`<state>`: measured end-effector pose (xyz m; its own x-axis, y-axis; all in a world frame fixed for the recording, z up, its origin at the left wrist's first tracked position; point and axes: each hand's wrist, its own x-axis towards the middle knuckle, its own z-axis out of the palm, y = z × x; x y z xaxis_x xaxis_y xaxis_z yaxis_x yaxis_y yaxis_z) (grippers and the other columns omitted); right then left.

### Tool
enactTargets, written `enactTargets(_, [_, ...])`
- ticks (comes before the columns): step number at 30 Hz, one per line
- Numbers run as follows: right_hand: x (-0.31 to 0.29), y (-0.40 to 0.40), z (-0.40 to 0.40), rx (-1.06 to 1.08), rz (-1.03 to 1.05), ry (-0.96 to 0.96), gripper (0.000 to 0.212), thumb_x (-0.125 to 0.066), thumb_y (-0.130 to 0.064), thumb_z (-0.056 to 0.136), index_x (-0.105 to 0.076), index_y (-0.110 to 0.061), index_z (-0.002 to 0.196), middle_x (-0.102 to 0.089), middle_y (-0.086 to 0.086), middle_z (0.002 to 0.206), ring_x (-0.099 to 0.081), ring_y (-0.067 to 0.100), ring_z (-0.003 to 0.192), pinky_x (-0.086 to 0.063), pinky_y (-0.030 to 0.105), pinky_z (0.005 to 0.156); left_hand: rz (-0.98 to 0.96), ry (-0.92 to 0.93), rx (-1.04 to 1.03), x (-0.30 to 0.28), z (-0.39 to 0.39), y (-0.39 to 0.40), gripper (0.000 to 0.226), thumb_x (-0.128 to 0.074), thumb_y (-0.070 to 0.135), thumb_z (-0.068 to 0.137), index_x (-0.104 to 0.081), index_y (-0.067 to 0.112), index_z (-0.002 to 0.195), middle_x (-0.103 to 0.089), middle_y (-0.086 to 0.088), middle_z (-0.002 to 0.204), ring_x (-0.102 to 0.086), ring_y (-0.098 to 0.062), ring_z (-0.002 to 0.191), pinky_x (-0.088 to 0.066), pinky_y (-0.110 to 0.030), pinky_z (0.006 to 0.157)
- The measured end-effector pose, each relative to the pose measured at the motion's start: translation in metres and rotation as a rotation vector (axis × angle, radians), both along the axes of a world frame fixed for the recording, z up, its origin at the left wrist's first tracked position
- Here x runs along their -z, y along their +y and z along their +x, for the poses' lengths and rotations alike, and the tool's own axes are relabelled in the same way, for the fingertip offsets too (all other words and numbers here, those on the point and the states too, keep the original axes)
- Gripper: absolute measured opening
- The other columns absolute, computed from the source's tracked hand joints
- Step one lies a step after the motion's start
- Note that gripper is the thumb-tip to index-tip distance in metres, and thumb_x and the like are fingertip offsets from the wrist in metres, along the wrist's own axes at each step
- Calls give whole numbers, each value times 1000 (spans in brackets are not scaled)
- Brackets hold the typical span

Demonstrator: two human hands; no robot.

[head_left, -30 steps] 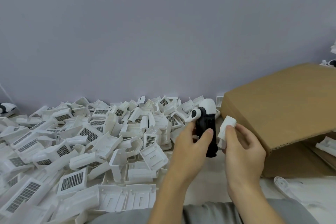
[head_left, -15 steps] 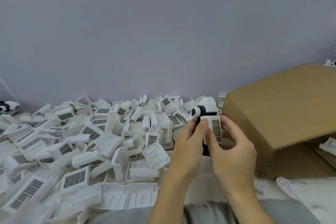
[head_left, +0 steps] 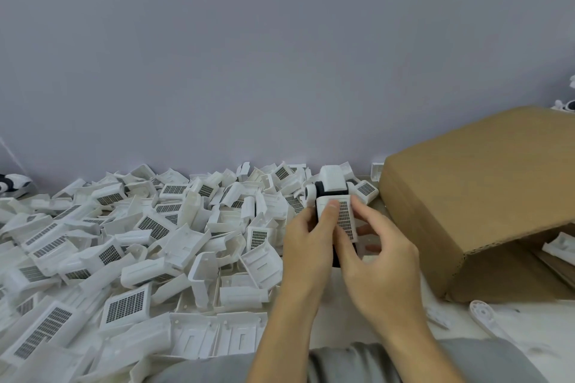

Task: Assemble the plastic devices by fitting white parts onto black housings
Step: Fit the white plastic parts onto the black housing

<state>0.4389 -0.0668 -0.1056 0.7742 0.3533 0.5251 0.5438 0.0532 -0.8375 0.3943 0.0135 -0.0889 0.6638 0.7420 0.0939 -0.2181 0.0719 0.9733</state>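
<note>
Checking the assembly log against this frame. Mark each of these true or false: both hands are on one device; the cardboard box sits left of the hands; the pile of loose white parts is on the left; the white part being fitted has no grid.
1. Both hands hold one device: true. The left hand and right hand grip the black housing.
2. Cardboard box is left of the hands: false, it is to their right.
3. Pile of loose white parts is on the left: true.
4. White part has no grid: false, a dark grid shows on it.
</note>
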Motion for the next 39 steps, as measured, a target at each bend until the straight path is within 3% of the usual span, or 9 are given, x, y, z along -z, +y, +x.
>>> enactTargets(5, [4,1,2,-31,25,56,25,-67,-20,91,-72,-27,114,-72,-14,105,-66,3,99,-51,11,79,-71,-3,-57,-1,-1,-1,31,-56,40,100,-79,19,94,-76,14,83,-75,-19,90,-59,-45,90])
enactTargets(7, [5,2,4,-44,35,108,21,-67,-21,92,-72,-27,112,-72,-12,103,-67,5,98,-53,19,80,-59,4,-63,-1,-1,-1,34,-55,41,100,-79,18,94,-78,6,88,-75,-22,93,-56,-48,94])
enactTargets(9, [5,2,6,-68,43,188,18,-65,-24,93,-72,-26,109,-73,-8,103,-68,9,98,-54,25,80,-42,13,-50,-1,0,-2,36,-53,41,101,-79,18,90,-78,-3,90,-75,-24,91,-57,-46,92])
enactTargets(11, [4,2,7,-131,83,294,16,-60,-26,96,-75,-22,101,-76,-4,96,-70,10,92,-53,20,74,-1,27,-28,-1,-1,-3,38,-53,40,101,-78,15,88,-77,-9,91,-74,-27,91,-56,-46,89])
enactTargets(17, [-2,-1,8,-244,212,520,36,-54,-45,94,-81,-21,90,-78,1,87,-75,13,82,-54,17,62,138,61,82,-4,-2,-9,45,-51,41,102,-74,4,91,-71,-14,81,-65,-21,74,-50,-36,68])
enactTargets(21, [0,0,8,-236,224,543,30,-59,-46,92,-80,-27,97,-79,2,92,-75,16,90,-56,32,76,243,65,86,-3,-2,-9,48,-48,43,103,-74,4,91,-68,-29,90,-60,-22,75,-46,-38,70])
enactTargets(26, [0,-1,9,-259,256,616,38,-65,-52,79,-81,-22,96,-78,6,95,-74,24,97,-55,45,90,294,100,84,-3,0,-9,62,-43,52,100,-64,-5,84,-59,-12,70,-53,-23,66,-46,-48,62])
enactTargets(32, [-5,-3,9,-309,294,688,37,-69,-44,76,-81,-15,94,-78,11,97,-74,27,98,-55,49,95,390,103,76,-3,0,-7,72,-39,63,88,-58,-6,76,-52,-3,60,-46,-15,56,-37,-29,50])
enactTargets(39, [-4,-4,10,-325,315,686,33,-69,-43,75,-82,-17,92,-78,11,96,-74,27,95,-56,50,94,404,100,42,3,1,-3,56,-47,45,101,-58,6,62,-52,5,52,-46,-8,50,-36,-22,46])
